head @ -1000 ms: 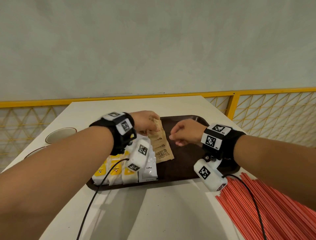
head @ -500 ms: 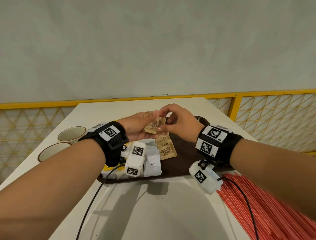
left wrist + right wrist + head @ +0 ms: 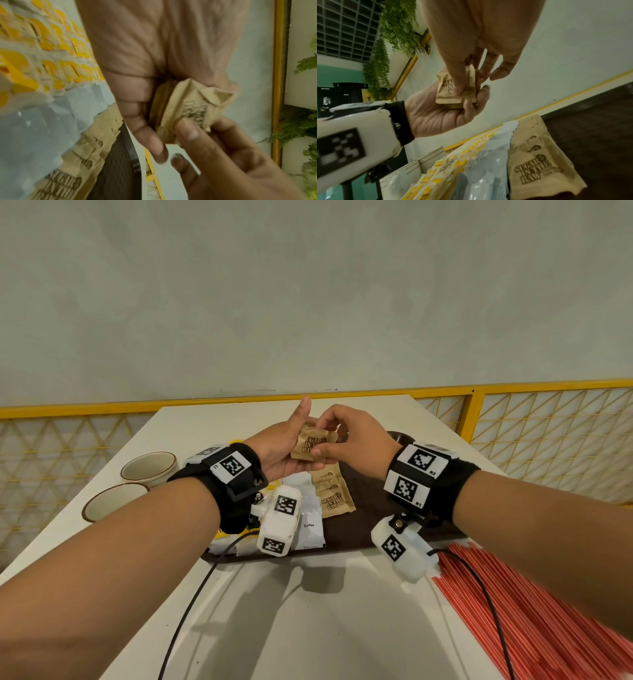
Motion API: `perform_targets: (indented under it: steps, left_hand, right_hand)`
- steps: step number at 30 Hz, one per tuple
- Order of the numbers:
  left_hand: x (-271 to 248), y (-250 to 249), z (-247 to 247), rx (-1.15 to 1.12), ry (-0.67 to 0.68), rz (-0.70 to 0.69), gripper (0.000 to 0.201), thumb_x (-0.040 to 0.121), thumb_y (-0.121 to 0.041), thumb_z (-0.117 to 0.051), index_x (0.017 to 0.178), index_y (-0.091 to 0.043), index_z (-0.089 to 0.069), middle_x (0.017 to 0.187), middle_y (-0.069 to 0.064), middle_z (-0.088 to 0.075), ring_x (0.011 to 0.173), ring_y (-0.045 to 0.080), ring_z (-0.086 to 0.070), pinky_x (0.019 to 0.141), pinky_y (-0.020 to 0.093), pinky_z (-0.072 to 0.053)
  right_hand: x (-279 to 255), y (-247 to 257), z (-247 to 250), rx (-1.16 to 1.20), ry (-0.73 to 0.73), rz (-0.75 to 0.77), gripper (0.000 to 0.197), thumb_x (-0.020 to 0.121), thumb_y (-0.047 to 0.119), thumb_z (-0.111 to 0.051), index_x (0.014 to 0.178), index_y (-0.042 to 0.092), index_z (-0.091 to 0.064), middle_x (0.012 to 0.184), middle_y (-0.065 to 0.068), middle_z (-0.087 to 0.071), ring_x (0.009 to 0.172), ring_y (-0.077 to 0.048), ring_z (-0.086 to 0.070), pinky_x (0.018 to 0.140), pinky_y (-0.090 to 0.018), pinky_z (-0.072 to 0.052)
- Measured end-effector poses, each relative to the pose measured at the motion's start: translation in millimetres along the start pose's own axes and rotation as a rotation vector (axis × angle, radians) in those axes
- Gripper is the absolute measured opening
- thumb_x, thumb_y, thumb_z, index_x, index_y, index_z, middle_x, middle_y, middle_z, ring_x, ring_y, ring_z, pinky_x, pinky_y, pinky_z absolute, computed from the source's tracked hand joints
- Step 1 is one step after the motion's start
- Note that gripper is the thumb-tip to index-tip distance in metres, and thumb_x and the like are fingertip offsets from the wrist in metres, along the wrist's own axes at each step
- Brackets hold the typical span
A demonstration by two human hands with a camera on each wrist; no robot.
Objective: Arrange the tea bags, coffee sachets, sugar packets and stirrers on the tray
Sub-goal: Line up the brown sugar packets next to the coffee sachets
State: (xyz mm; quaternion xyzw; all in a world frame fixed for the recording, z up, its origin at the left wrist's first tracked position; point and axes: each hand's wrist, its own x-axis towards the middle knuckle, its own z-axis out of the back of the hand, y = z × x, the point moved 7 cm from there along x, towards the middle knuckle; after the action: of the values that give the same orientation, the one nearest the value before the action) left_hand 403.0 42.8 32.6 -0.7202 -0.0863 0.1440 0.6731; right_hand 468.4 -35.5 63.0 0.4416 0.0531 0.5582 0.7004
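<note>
Left hand (image 3: pixel 279 448): it is lifted over the far part of the tray, palm turned up, thumb pointing upward. Its fingers (image 3: pixel 467 108) are curled under a small stack of brown sugar packets (image 3: pixel 312 442) and hold it.
Right hand (image 3: pixel 356 441): it meets the left hand above the tray. The thumb and the forefinger pinch the top packet of the stack; the other fingers (image 3: pixel 502 70) are loosely spread.
Held packets: brown paper with dark print, the top one a little crumpled in the left wrist view (image 3: pixel 193 108). They are in the air, not touching the tray.
Tray (image 3: pixel 356 529): dark brown, it lies on the white table (image 3: pixel 308 628).
On the tray: a row of brown sugar packets (image 3: pixel 334 498) overlapping one another, beside them white coffee sachets (image 3: pixel 310 529), then yellow-and-white tea bags (image 3: pixel 436 175) at the left side.
Stirrers (image 3: pixel 548 628): a big bundle of red ones lies on the table, right of the tray.
Cups (image 3: pixel 149 469): two light cups stand on the table, left of the tray.
</note>
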Motion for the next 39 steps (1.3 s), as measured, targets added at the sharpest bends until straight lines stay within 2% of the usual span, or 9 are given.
perform_targets:
  steps: [4, 10, 13, 16, 19, 22, 28, 33, 39]
  left_hand:
    - [0.2, 2.9, -2.0, -0.014, -0.072, 0.020, 0.048, 0.094, -0.054, -0.037, 0.099, -0.013, -0.060, 0.080, 0.005, -0.071, 0.074, 0.019, -0.068, 0.069, 0.027, -0.058]
    - [1.2, 5.7, -8.9, 0.025, -0.085, 0.075, 0.040, 0.096, -0.043, -0.046, 0.110, -0.008, -0.059, 0.094, 0.014, -0.069, 0.086, 0.028, -0.070, 0.075, 0.041, -0.059]
    - [-0.3, 5.7, -13.9, 0.113, -0.078, 0.079, 0.028, 0.100, -0.035, -0.044, 0.103, -0.010, -0.057, 0.094, 0.016, -0.068, 0.087, 0.029, -0.070, 0.077, 0.044, -0.058]
    - [-0.1, 3.9, -16.1, 0.240, -0.071, 0.090, 0.014, 0.099, -0.017, -0.048, 0.105, -0.012, -0.059, 0.098, 0.016, -0.067, 0.091, 0.031, -0.069, 0.077, 0.042, -0.059]
    - [2.5, 2.3, -15.5, 0.546, -0.029, 0.091, 0.009, 0.093, -0.012, -0.057, 0.095, -0.014, -0.065, 0.085, 0.013, -0.064, 0.070, 0.020, -0.062, 0.060, 0.026, -0.053]
    - [6.3, 5.9, -16.5, 0.842, 0.065, 0.115, 0.013, 0.087, -0.008, -0.063, 0.087, -0.020, -0.067, 0.083, 0.012, -0.064, 0.066, 0.018, -0.054, 0.050, 0.020, -0.039]
    - [19.7, 15.0, -19.0, 1.150, 0.100, 0.102, 0.014, 0.084, -0.012, -0.066, 0.098, -0.013, -0.070, 0.074, 0.000, -0.063, 0.058, 0.009, -0.050, 0.054, 0.017, -0.038]
    - [31.0, 25.9, -19.1, 1.378, 0.128, 0.108, 0.019, 0.088, -0.018, -0.061, 0.106, -0.014, -0.068, 0.086, -0.005, -0.057, 0.069, 0.005, -0.048, 0.061, 0.016, -0.037]
    - [39.0, 32.3, -12.3, 1.411, 0.151, 0.112, 0.007, 0.088, -0.019, -0.063, 0.087, -0.018, -0.069, 0.090, -0.005, -0.063, 0.085, 0.011, -0.054, 0.074, 0.023, -0.042]
  right_hand:
    - [-1.5, -7.3, -4.5, -0.017, 0.085, -0.064, 0.018, 0.079, 0.016, -0.075, 0.090, 0.016, -0.061, 0.090, -0.003, -0.065, 0.081, -0.023, -0.062, 0.080, -0.042, -0.054]
    - [-9.8, -14.1, -0.3, 0.105, 0.116, -0.149, 0.022, 0.086, 0.004, -0.066, 0.082, 0.020, -0.051, 0.104, -0.019, -0.059, 0.095, -0.036, -0.064, 0.078, -0.054, -0.056]
    - [-15.7, -24.2, 4.0, 0.217, 0.130, -0.256, 0.019, 0.088, -0.002, -0.061, 0.084, 0.015, -0.052, 0.105, -0.024, -0.057, 0.093, -0.037, -0.066, 0.078, -0.050, -0.057]
    - [-20.6, -34.7, 7.2, 0.218, 0.186, -0.297, 0.018, 0.086, -0.004, -0.062, 0.085, 0.012, -0.054, 0.094, -0.015, -0.060, 0.083, -0.024, -0.067, 0.075, -0.040, -0.059]
    - [-25.8, -44.2, 7.8, 0.133, 0.278, -0.313, 0.018, 0.083, -0.005, -0.065, 0.084, 0.012, -0.058, 0.087, -0.008, -0.064, 0.079, -0.021, -0.065, 0.073, -0.034, -0.058]
    - [-29.5, -55.1, 4.5, 0.054, 0.346, -0.328, 0.018, 0.082, -0.004, -0.067, 0.084, 0.013, -0.060, 0.092, -0.016, -0.067, 0.082, -0.029, -0.066, 0.078, -0.043, -0.056]
    - [-29.4, -73.7, -4.8, 0.008, 0.351, -0.373, 0.018, 0.081, -0.003, -0.069, 0.083, 0.013, -0.060, 0.090, -0.015, -0.067, 0.085, -0.032, -0.067, 0.081, -0.046, -0.057]
    - [-29.6, -80.9, -17.9, -0.007, 0.388, -0.378, 0.019, 0.080, -0.001, -0.071, 0.082, 0.014, -0.060, 0.084, -0.008, -0.062, 0.067, -0.015, -0.063, 0.059, -0.023, -0.056]
    - [-35.7, -91.1, -23.9, 0.019, 0.429, -0.483, 0.038, 0.074, 0.001, -0.078, 0.103, 0.016, -0.059, 0.087, -0.004, -0.057, 0.073, -0.018, -0.065, 0.062, -0.034, -0.061]
